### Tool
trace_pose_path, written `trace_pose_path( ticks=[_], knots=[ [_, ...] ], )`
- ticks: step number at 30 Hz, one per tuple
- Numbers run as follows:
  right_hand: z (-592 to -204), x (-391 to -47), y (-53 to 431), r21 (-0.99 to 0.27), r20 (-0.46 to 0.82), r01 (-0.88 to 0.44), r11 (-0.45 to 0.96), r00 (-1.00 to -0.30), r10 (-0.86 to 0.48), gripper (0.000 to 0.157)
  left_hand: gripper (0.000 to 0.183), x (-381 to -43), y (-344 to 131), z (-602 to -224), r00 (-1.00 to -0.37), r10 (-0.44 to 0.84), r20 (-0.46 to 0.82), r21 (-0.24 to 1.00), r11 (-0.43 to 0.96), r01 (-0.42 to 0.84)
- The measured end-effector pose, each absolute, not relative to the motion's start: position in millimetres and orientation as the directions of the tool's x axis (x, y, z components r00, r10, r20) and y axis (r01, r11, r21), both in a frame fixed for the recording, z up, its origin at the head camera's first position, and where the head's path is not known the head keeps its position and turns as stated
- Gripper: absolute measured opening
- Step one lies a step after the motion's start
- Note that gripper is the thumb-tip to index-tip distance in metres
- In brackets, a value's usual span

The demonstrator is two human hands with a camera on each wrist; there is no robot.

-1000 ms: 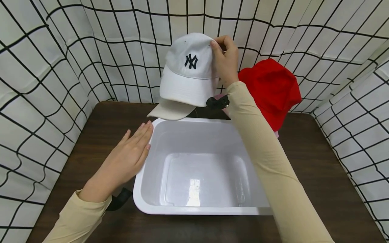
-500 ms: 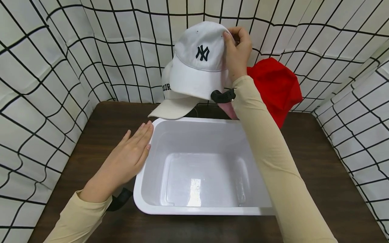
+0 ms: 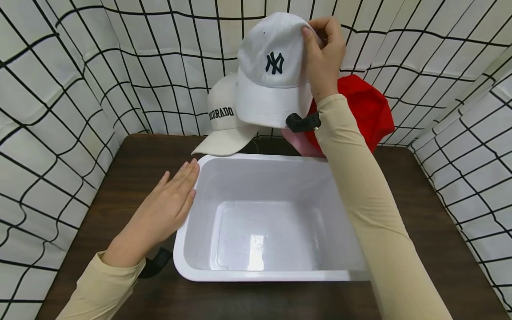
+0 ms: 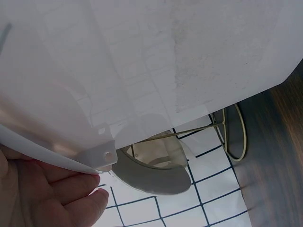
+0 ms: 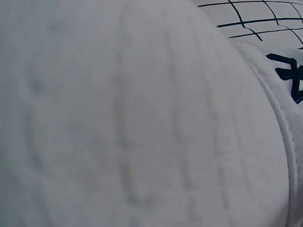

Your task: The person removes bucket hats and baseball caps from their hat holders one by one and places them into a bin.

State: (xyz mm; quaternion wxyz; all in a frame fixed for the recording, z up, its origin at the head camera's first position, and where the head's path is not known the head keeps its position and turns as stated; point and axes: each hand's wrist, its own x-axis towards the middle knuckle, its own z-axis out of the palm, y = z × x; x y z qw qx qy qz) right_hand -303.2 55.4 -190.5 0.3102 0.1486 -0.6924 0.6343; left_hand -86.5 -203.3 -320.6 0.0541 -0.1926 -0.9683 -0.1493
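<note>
My right hand [image 3: 328, 58] pinches the side of a white baseball cap [image 3: 260, 100] with a dark NY logo, its brim facing me. That cap fills most of the right wrist view, where its brim [image 5: 142, 118] lies close to the camera. My left hand [image 3: 164, 211] lies with straight fingers along the left rim of a white plastic basin [image 3: 272, 276]. From below, in the left wrist view, the fingertips sit right at the basin's edge. Behind the basin, a cream cap [image 3: 224, 133] lettered in black is partly covered by the white cap.
A red cap [image 3: 370, 111] stands at the back right, partly behind my right arm, with a pink brim [image 3: 302, 144] below it. A gold wire stand [image 4: 244, 135] appears behind the basin in the left wrist view. White, black-gridded walls [image 3: 160, 75] surround the dark wooden table [image 3: 132, 178].
My right hand has lifted the white cap up and to the right, uncovering more of the cream cap and its lettering. My left hand has stayed at the basin's rim.
</note>
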Motion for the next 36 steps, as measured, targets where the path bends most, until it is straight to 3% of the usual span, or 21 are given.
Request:
trace_pose_path(
  ticks=[8,20,25,30,36],
  knots=[
    [-179.3,-293.0,72.7,-0.771,0.635,-0.631,0.079,-0.757,0.153,0.005,0.051,-87.5,-202.1,-320.4,-0.921,0.356,0.157,0.274,0.881,0.387],
    [-188.1,-250.1,104.8,-0.792,0.609,-0.606,-0.069,-0.791,-0.048,0.007,0.05,-87.3,-201.6,-320.1,-0.919,0.361,0.158,0.262,0.882,0.392],
    [-199.8,-227.6,119.1,-0.75,0.659,-0.624,-0.221,-0.733,-0.168,0.011,0.05,-87.9,-201.7,-320.6,-0.916,0.367,0.162,0.254,0.882,0.398],
    [-213.8,-212.3,136.1,-0.749,0.661,-0.532,-0.394,-0.634,-0.401,0.004,0.051,-88.4,-202.0,-320.1,-0.913,0.37,0.173,0.251,0.879,0.405],
    [-235.2,-199.5,147.7,-0.822,0.551,-0.472,-0.317,-0.523,-0.65,0.004,0.052,-88.3,-201.6,-320.0,-0.915,0.365,0.17,0.259,0.88,0.399]
  ],
)
